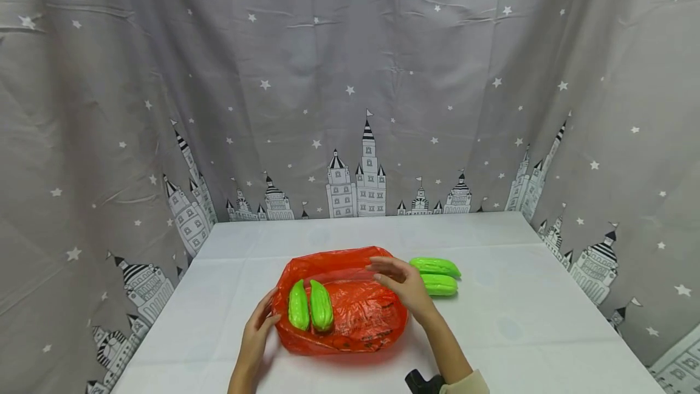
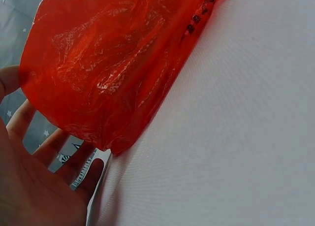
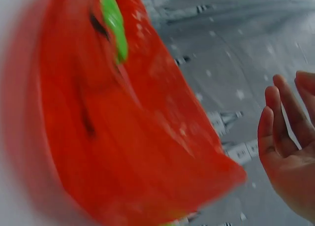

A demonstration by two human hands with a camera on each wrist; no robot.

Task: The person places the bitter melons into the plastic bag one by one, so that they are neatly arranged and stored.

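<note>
A red plastic bag [image 1: 361,315] with its mouth spread wide lies on the white table. Inside, at its left, are two bright green, ridged, cucumber-like vegetables [image 1: 321,306]. My left hand [image 1: 254,327] touches the bag's left side, its fingers spread and fairly straight along the edge in the left wrist view. Over the bag's right rim hovers my right hand [image 1: 404,287], holding nothing, with loosely bent fingers; the right wrist view has this hand [image 3: 290,142] apart from the bag. Two more green vegetables [image 1: 437,266] lie on the table just beyond it, partly hidden by the hand.
The white table [image 1: 525,321] extends around the bag on all sides. A grey curtain [image 1: 350,78] printed with stars and castles hangs behind and beside it. A dark wrist strap piece [image 1: 423,382] and a light sleeve [image 1: 467,383] show on the right arm.
</note>
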